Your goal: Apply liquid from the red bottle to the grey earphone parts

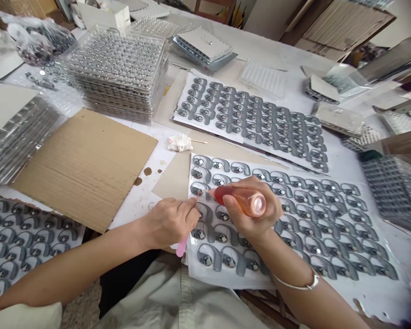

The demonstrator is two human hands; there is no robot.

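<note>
My right hand (251, 214) is closed round a small orange bottle (242, 201) whose red nozzle points left at a grey hook-shaped part (199, 189). My left hand (171, 221) is closed on a thin pink tool (181, 246), its fingertips touching the same part. Both hands rest over a white sheet (363, 292) that carries several rows of grey hook-shaped parts with shiny round centres. A silver bangle (299, 284) circles my right wrist.
A second sheet of grey parts (256, 119) lies behind, a third (23, 237) at the lower left. A brown cardboard sheet (85, 164) lies left of the hands, stacked clear trays (119, 73) behind it. A crumpled tissue (180, 143) sits mid-table; more trays (393, 192) stand right.
</note>
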